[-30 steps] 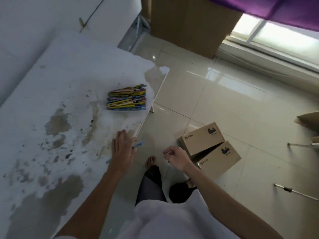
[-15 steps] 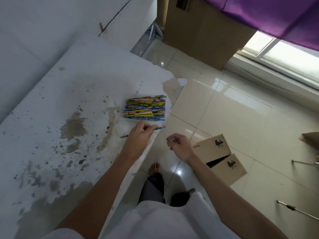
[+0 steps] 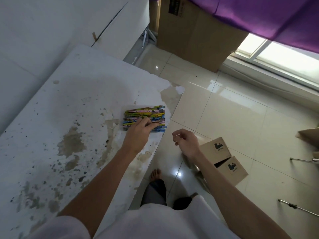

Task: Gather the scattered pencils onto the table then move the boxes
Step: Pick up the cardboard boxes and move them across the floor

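The pencils (image 3: 145, 118) sit in a pile near the table (image 3: 72, 104) edge, right under the left hand (image 3: 138, 133), whose fingers lie flat on them. The right hand (image 3: 186, 144) hangs loosely curled and empty over the floor, with 2 boxes (image 3: 224, 161) just beside its wrist.

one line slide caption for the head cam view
Left hand rests on the multicoloured pencil pile on the stained white table; two small brown cardboard boxes wait on the tiled floor.
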Tool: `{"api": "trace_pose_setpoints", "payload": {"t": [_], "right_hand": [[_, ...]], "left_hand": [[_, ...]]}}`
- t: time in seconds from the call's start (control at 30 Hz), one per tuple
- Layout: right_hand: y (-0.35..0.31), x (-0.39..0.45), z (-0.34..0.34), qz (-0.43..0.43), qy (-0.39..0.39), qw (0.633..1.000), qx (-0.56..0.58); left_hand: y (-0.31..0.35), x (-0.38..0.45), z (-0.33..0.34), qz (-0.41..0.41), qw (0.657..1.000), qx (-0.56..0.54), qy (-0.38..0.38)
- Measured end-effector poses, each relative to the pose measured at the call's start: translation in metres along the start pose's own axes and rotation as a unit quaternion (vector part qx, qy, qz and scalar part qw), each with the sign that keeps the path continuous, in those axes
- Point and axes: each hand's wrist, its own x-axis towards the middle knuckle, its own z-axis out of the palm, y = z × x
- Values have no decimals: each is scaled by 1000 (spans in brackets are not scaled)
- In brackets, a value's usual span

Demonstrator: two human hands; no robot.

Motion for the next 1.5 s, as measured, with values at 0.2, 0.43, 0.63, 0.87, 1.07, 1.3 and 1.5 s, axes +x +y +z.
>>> {"api": "trace_pose_setpoints", "payload": {"t": [0.2,0.43,0.63,0.87,1.07,1.3,1.5], "right_hand": [[7,-1,-6,3,-4,1000,-7],[26,-5,-30,20,12,1000,17],[67,-24,-79,56,39,997,28],[139,-58,-147,103,60,992,46],[207,-57,-213,126,47,991,26],[275,8,-240,149,16,989,-8],[333,102,-225,169,20,985,-28]], "left_hand": [[6,1,-5,-46,999,-20,-6],[40,6,-7,-56,996,-61,-41],[107,14,16,-21,981,-157,-115],[190,8,75,-76,953,-198,-215],[249,-1,133,-207,910,-254,-253],[274,3,227,-380,833,-324,-238],[255,14,327,-505,759,-349,-216]]}}
